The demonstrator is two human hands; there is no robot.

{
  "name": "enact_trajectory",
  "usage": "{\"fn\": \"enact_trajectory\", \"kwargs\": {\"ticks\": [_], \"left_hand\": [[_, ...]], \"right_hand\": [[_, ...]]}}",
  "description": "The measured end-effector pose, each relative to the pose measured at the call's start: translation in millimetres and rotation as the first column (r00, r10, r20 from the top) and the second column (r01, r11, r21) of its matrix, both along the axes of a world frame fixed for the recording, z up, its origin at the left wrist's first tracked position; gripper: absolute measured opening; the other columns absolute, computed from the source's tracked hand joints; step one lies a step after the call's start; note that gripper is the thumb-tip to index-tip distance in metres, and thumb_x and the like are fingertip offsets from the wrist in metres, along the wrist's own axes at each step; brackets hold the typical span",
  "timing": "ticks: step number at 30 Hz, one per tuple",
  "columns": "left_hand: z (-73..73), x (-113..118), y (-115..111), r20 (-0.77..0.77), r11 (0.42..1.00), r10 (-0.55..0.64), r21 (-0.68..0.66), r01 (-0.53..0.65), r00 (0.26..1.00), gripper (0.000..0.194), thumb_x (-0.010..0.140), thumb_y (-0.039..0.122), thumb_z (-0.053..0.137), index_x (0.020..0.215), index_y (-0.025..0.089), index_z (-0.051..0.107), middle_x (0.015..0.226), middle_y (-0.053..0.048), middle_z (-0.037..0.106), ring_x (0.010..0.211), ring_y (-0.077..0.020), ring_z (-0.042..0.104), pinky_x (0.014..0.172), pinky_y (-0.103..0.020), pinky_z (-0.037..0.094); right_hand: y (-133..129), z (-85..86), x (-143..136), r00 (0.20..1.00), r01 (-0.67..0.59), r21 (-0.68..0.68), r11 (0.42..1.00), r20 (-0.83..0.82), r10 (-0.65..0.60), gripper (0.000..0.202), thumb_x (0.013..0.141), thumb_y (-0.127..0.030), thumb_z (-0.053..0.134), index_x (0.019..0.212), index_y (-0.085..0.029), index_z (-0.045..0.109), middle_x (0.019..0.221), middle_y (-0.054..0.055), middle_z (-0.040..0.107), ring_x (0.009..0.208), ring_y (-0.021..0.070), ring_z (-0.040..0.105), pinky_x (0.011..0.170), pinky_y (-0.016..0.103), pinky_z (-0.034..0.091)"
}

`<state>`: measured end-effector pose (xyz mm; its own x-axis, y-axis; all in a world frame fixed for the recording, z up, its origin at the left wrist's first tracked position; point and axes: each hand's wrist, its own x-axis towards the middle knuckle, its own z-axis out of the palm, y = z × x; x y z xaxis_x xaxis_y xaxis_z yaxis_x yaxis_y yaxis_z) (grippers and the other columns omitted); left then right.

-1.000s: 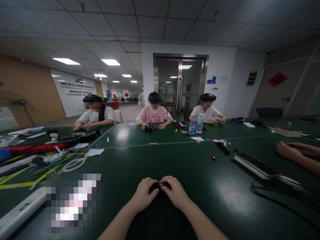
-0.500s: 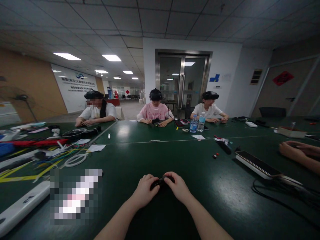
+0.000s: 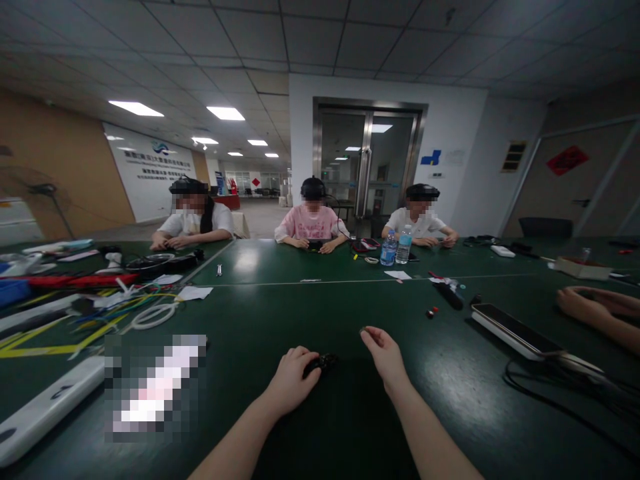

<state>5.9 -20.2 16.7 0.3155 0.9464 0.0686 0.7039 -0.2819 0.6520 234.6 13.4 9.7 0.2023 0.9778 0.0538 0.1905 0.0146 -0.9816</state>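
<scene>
Handling of a small dark assembly on a green desk (image 3: pixel 280 313). The left hand (image 3: pixel 290 379) grasps the black object (image 3: pixel 327 362), low in front of the wearer; its exact type cannot be told. The right hand (image 3: pixel 387 357), apart from it and slightly farther forward, has thumb and fingers pinched on what appears to be a tiny piece (image 3: pixel 363 330), too small to identify. The step in hand is judged to be two-handed work on small parts, the hands separated. Any further move calls for a steady left grip and a light right pinch, since so small a piece could slip.

Edges and room: to the left lies the white power strip (image 3: pixel 50 407); to the right, the smartphone (image 3: pixel 517 328) and black cables (image 3: pixel 555 403), whose loops could snag a wide sweep. Small red and black parts (image 3: pixel 431 313) lie ahead and right. The desk's near edge is not discernible.
</scene>
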Motion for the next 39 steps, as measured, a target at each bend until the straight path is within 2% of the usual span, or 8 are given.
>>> {"fn": "enact_trajectory", "kwargs": {"ticks": [5, 8, 11, 16, 20, 26, 30, 39], "left_hand": [[2.7, 0, -2, 0.02, 0.999, 0.01, -0.046, -0.009, 1.0, 0.043, 0.081, 0.047, 0.044, 0.117, 0.027, 0.055, 0.115, -0.004, 0.053, 0.105, -0.024, 0.046, 0.089, -0.037, 0.037], [5.1, 1, -3, 0.016, 0.999, 0.015, -0.039, -0.014, 1.0, 0.042, 0.081, 0.046, 0.045, 0.116, 0.026, 0.055, 0.114, -0.005, 0.053, 0.105, -0.0241, 0.046, 0.09, -0.037, 0.037], [6.5, 2, -3, 0.002, 1.0, 0.018, -0.016, -0.018, 1.0, 0.041, 0.079, 0.044, 0.047, 0.114, 0.024, 0.057, 0.111, -0.005, 0.055, 0.104, -0.0239, 0.047, 0.091, -0.037, 0.036], [2.0, 1, -1, 0.016, 1.0, 0.012, 0.0, -0.012, 1.0, 0.04, 0.078, 0.045, 0.048, 0.112, 0.025, 0.057, 0.11, -0.004, 0.055, 0.102, -0.0233, 0.048, 0.087, -0.035, 0.037], [-2.6, 0, 0, 0.032, 1.0, 0.008, 0.013, -0.009, 0.999, 0.041, 0.079, 0.045, 0.046, 0.114, 0.026, 0.056, 0.11, -0.005, 0.055, 0.101, -0.0233, 0.048, 0.086, -0.035, 0.037], [-2.9, 1, 1, 0.012, 1.0, -0.003, 0.026, 0.003, 1.0, 0.04, 0.08, 0.045, 0.044, 0.112, 0.026, 0.058, 0.109, -0.005, 0.055, 0.101, -0.0232, 0.047, 0.087, -0.035, 0.036], [-4.0, 2, 1, -0.02, 0.997, -0.006, 0.078, 0.008, 1.0, 0.04, 0.08, 0.043, 0.045, 0.113, 0.024, 0.057, 0.107, -0.006, 0.055, 0.101, -0.0233, 0.047, 0.088, -0.035, 0.036], [-0.9, 3, 1, -0.111, 0.997, -0.023, 0.066, 0.031, 0.994, 0.04, 0.085, 0.042, 0.041, 0.117, 0.023, 0.053, 0.108, -0.006, 0.054, 0.101, -0.021, 0.047, 0.088, -0.033, 0.037]], "right_hand": [[7, -0.5, 12, 0.986, 0.162, 0.043, 0.986, -0.045, -0.16, 0.045, 0.074, -0.049, 0.054, 0.107, -0.019, 0.055, 0.111, 0.008, 0.062, 0.103, 0.0223, 0.057, 0.083, 0.033, 0.049], [6, 2.5, 14, 0.972, 0.229, 0.081, 0.97, 0.031, -0.232, 0.05, 0.075, -0.054, 0.05, 0.11, -0.018, 0.053, 0.111, 0.009, 0.061, 0.1, 0.0226, 0.058, 0.083, 0.035, 0.048], [1, 7.2, 9, 0.96, 0.225, 0.144, 0.964, 0.136, -0.245, 0.049, 0.077, -0.054, 0.047, 0.111, -0.02, 0.053, 0.109, 0.008, 0.061, 0.1, 0.0225, 0.057, 0.085, 0.037, 0.046], [-12, 10.9, -8, 0.948, 0.112, 0.165, 0.98, 0.277, -0.156, 0.047, 0.076, -0.049, 0.051, 0.113, -0.02, 0.053, 0.108, 0.008, 0.061, 0.104, 0.0241, 0.055, 0.09, 0.039, 0.042], [-20, 10.5, -23, 0.935, -0.069, 0.095, 0.993, 0.354, 0.032, 0.038, 0.076, -0.045, 0.052, 0.105, -0.022, 0.059, 0.104, 0.006, 0.063, 0.102, 0.024, 0.056, 0.09, 0.039, 0.042], [-26, 10.9, -39, 0.889, -0.281, 0.061, 0.958, 0.392, 0.236, 0.033, 0.078, -0.04, 0.052, 0.107, -0.026, 0.06, 0.109, 0.004, 0.061, 0.106, 0.0234, 0.054, 0.092, 0.038, 0.041], [-27, 9.3, -44, 0.795, -0.406, 0.001, 0.914, 0.492, 0.353, 0.024, 0.076, -0.035, 0.056, 0.096, -0.026, 0.065, 0.109, 0.002, 0.061, 0.109, 0.0225, 0.05, 0.095, 0.038, 0.037], [-26, 12.0, -44, 0.728, -0.442, -0.046, 0.896, 0.565, 0.388, 0.023, 0.078, -0.03, 0.053, 0.099, -0.027, 0.063, 0.109, 0.001, 0.06, 0.107, 0.0192, 0.05, 0.094, 0.035, 0.036]]}}
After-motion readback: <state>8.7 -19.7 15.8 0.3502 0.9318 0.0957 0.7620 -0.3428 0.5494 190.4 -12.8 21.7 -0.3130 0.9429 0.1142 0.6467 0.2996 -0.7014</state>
